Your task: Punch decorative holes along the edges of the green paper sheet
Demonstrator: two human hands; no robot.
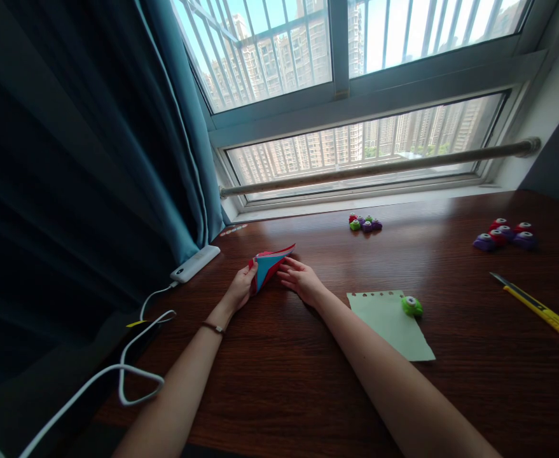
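My left hand (241, 287) pinches a folded piece of paper (268, 267), red with a light blue face, by its left edge. The paper is raised a little over the brown table and comes to a red point at the upper right. At its right side is my right hand (302, 280), fingers loosely stretched and apart, with the fingertips at or just touching the paper's lower right edge. A pale green sheet (388, 324) with a torn, perforated top lies right of my right hand. On its upper right corner sits a small green one-eyed toy (411, 306).
A yellow utility knife (541, 308) lies at the right, blade exposed. Small one-eyed toys stand in a back cluster (365, 223) and a right cluster (504, 234). A white power strip (196, 264) and its looping white cable (123, 366) are at the left, beside a blue curtain (184, 159).
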